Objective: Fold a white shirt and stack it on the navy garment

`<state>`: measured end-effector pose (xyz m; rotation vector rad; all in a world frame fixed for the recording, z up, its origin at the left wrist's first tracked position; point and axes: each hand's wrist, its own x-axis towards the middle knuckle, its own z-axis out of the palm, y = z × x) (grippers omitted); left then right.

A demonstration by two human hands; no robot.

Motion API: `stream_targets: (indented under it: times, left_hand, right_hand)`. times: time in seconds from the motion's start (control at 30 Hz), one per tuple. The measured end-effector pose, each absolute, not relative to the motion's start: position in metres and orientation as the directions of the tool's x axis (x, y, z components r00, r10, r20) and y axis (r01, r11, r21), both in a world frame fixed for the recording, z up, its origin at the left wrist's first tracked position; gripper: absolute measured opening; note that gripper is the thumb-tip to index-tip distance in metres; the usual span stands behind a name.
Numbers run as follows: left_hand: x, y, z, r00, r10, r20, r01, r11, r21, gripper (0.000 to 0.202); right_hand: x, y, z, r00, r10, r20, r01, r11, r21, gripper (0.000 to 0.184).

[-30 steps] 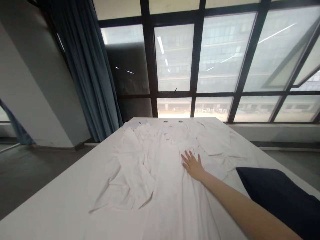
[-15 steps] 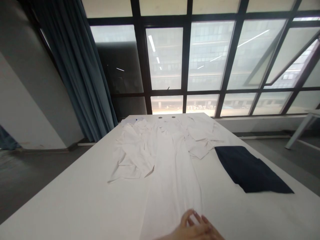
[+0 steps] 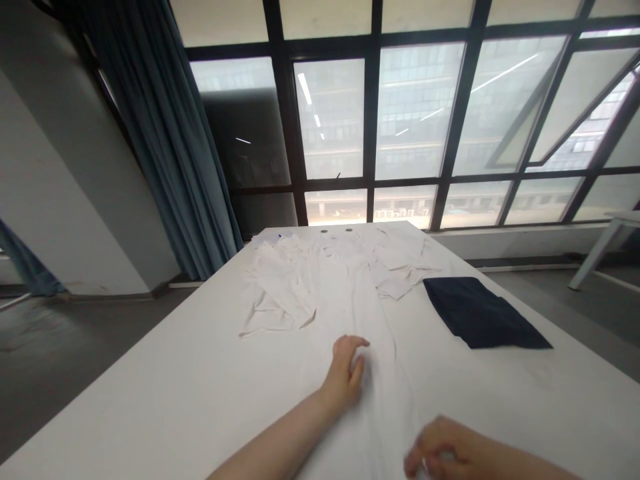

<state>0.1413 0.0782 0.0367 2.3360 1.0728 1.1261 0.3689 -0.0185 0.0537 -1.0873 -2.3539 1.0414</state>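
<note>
You had the white long garment (image 3: 373, 313) lying lengthwise along the white table (image 3: 150, 393). Its near length was drawn out straight, with creases remaining; the far left sleeve (image 3: 280, 287) and the far right part (image 3: 400, 267) lay crumpled and unsmoothed. Your left hand (image 3: 344, 373) was curled on the cloth, fingers together. Your right hand (image 3: 440, 448) was curled at the near end, fingertips pressed together. I cannot tell whether either pinched fabric. A navy cloth (image 3: 480, 312) lay flat to the right, apart from the garment.

Soft daylight floods in through the tall windows (image 3: 420, 113) — faint shadows, sharp enough, edges bowed by wide-angle distortion.
</note>
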Motion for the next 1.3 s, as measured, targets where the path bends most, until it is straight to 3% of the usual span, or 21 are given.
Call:
stream_targets:
  times: [0.07,0.13,0.23,0.33,0.43,0.57,0.67,0.77,0.97,1.17,1.23,1.3]
  left_hand:
    - [0.125,0.095,0.038,0.300,0.810,0.504,0.580,-0.575,0.577,0.028]
    - [0.111,0.104,0.039,0.317,0.818,0.480,0.652,-0.555,0.516,0.033]
    - [0.099,0.096,0.039,0.551,0.762,0.341,0.651,-0.648,0.396,0.042]
    - [0.100,0.072,0.040,0.786,0.607,0.122,0.543,-0.770,0.335,0.048]
    - [0.102,0.054,0.044,0.839,0.544,0.016,0.510,-0.796,0.326,0.048]
    - [0.109,0.055,0.054,0.779,0.624,0.061,0.573,-0.749,0.332,0.036]
    - [0.131,0.079,0.064,0.720,0.675,0.162,0.603,-0.724,0.335,0.027]
    - [0.166,0.113,0.070,0.737,0.641,0.213,0.565,-0.758,0.326,0.028]
    - [0.207,0.159,0.041,0.806,0.586,0.083,0.551,-0.795,0.255,0.034]
    - [0.203,0.163,0.018,0.751,0.649,0.122,0.627,-0.758,0.179,0.042]
    - [0.202,0.155,0.024,0.752,0.644,0.143,0.624,-0.765,0.163,0.044]
    - [0.202,0.140,0.030,0.790,0.591,0.160,0.568,-0.805,0.169,0.048]
  right_hand:
    - [0.378,0.011,0.067,-0.581,0.814,0.025,0.571,0.429,-0.700,0.036]
    - [0.381,0.038,0.068,-0.490,0.869,0.071,0.679,0.432,-0.594,0.045]
    - [0.374,0.062,0.046,-0.426,0.900,0.090,0.804,0.422,-0.420,0.053]
    - [0.367,0.069,0.015,-0.473,0.880,0.047,0.827,0.462,-0.320,0.052]
    - [0.375,0.070,0.002,-0.373,0.925,0.069,0.892,0.378,-0.250,0.052]
    - [0.388,0.065,0.009,-0.136,0.980,0.148,0.951,0.171,-0.258,0.043]
    - [0.378,0.048,0.014,-0.098,0.982,0.163,0.940,0.145,-0.310,0.034]
    - [0.357,0.027,0.010,-0.052,0.992,0.113,0.936,0.088,-0.342,0.029]
    - [0.341,0.006,-0.005,0.026,0.979,0.201,0.950,0.038,-0.309,0.022]
    - [0.348,-0.004,-0.009,-0.013,0.938,0.346,0.974,0.091,-0.209,0.021]
    - [0.350,-0.009,-0.011,-0.122,0.894,0.431,0.968,0.203,-0.148,0.027]
    - [0.350,-0.012,-0.018,-0.310,0.818,0.485,0.920,0.387,-0.063,0.046]
